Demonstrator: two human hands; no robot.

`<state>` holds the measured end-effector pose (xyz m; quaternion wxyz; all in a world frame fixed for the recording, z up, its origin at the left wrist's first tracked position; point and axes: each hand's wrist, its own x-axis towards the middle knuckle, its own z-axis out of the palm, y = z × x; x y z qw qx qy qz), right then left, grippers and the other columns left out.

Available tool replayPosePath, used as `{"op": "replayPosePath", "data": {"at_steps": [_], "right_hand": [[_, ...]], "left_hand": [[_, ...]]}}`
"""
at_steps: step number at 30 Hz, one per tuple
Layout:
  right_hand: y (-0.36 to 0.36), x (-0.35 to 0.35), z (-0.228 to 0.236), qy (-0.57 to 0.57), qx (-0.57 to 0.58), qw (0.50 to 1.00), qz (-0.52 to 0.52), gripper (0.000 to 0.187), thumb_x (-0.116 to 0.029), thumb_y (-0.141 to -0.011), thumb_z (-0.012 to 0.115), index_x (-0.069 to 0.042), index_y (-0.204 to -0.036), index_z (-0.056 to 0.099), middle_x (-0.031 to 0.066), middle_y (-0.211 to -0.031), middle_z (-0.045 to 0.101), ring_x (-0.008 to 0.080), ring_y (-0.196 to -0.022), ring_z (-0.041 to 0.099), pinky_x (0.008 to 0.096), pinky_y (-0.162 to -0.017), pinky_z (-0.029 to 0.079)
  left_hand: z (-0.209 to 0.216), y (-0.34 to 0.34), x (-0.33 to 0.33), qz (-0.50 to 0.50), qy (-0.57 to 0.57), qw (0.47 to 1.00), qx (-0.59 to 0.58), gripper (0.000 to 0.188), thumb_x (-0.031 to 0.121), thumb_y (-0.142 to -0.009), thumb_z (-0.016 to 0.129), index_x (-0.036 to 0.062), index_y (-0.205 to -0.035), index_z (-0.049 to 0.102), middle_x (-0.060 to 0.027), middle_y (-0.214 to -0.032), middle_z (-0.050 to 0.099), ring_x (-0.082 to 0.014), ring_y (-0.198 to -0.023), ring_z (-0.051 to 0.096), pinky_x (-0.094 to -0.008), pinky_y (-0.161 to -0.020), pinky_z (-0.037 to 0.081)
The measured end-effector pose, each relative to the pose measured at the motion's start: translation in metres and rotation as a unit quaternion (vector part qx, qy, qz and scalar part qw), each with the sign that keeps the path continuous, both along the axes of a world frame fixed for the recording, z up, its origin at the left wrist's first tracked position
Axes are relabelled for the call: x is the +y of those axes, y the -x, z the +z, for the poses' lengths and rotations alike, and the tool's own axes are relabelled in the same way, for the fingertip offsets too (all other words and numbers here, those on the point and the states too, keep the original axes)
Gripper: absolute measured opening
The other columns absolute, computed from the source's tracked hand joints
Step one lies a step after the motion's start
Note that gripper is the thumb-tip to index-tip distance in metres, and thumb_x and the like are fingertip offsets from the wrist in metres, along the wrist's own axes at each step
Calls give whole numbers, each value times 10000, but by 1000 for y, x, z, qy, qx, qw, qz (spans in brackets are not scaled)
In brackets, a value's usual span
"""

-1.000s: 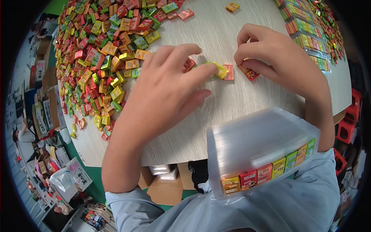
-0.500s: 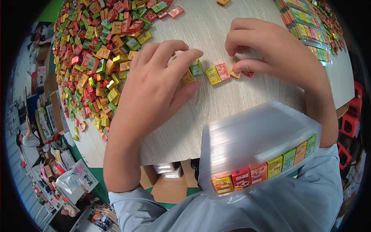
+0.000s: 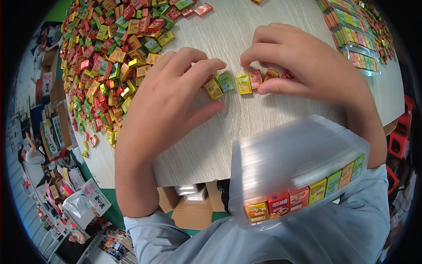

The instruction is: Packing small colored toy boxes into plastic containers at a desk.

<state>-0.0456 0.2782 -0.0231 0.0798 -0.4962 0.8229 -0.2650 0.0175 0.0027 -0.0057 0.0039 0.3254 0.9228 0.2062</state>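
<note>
Several small candy boxes stand in a broken row on the table between my hands. My left hand [image 3: 171, 88] is spread with thumb and index finger apart, beside a yellow box [image 3: 213, 89] and a green box [image 3: 226, 82]. My right hand [image 3: 294, 66] arches over the other group, its thumb and index finger apart. A yellow-green box [image 3: 244, 84] and a pinkish-red box [image 3: 255, 78] show at its left. An orange box [image 3: 271, 74] and a dark red box [image 3: 288, 74] lie partly hidden under its fingers.
A big heap of mixed candy boxes [image 3: 105, 66] covers the table's left. Filled clear packs [image 3: 358, 39] are stacked at the far right. A clear plastic pack [image 3: 285, 149] with a row of boxes is close before my chest. An open carton [image 3: 191, 218] sits below the table edge.
My right hand has moved left along the boxes, its fingers now nearer the yellow-green one. My left hand has drawn slightly back, showing more of the yellow and green boxes.
</note>
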Motion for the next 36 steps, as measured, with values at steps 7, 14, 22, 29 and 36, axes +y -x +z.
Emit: {"op": "replayPosePath", "data": {"at_steps": [7, 14, 22, 29, 36], "right_hand": [[-1, -1, 2, -4, -5, 1000, 14, 375, -278, -848, 799, -74, -1137, 675, 97, -1031, 587, 328, -1005, 588, 435, -889, 469], [-7, 6, 15, -18, 16, 1000, -6, 457, -317, -811, 815, -69, -1165, 669, 107, -1048, 595, 341, -1005, 599, 445, -871, 478], [-26, 9, 25, -129, 34, 984, -115, 643, -306, -725, 869, -79, -1264, 602, 113, -1056, 601, 345, -944, 648, 452, -795, 507], [-22, 6, 20, -101, -11, 992, -80, 532, -126, -749, 854, -71, -1216, 606, 106, -1067, 605, 330, -957, 660, 426, -792, 524], [-22, 0, 16, -57, -2, 997, -52, 472, -93, -777, 831, -54, -1197, 619, 112, -1088, 599, 335, -988, 647, 441, -830, 521]], "left_hand": [[7, 6, -19, 23, 42, 999, -24, 384, 111, -751, 867, 55, -1085, 686, -82, -961, 651, -283, -893, 653, -406, -839, 525], [3, 2, -20, 37, 29, 998, -43, 435, 149, -729, 891, 56, -1097, 680, -88, -911, 632, -262, -819, 618, -388, -778, 515], [10, -1, -13, 23, 44, 999, -22, 676, 181, -659, 933, 88, -1277, 675, -80, -954, 608, -249, -842, 604, -367, -756, 520], [5, -3, -7, 50, -4, 995, -88, 610, 87, -715, 899, 98, -1285, 681, -73, -939, 617, -220, -805, 612, -362, -751, 526], [2, -4, -5, 54, 7, 995, -80, 553, 85, -747, 885, 84, -1265, 691, -76, -952, 638, -220, -838, 644, -363, -766, 544]]}}
